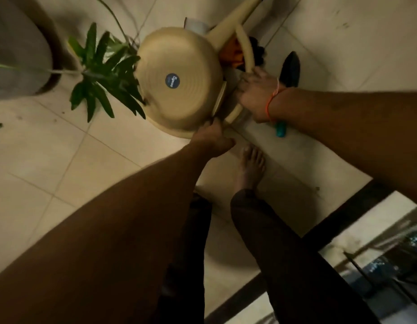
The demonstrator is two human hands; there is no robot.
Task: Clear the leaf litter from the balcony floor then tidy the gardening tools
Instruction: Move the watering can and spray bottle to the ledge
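Here we tip a beige watering can [179,80] bottom-up above the tiled floor [62,160], our left hand [212,139] gripping its lower rim, fingers curled. Our right hand [256,94] closes around its curved handle; a teal-handled tool [280,129] shows beneath the wrist, beside a leafy plant [102,69].

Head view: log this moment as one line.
left hand: holds watering can rim | right hand: grips can handle | can: tilted, base toward camera | plant: beside can
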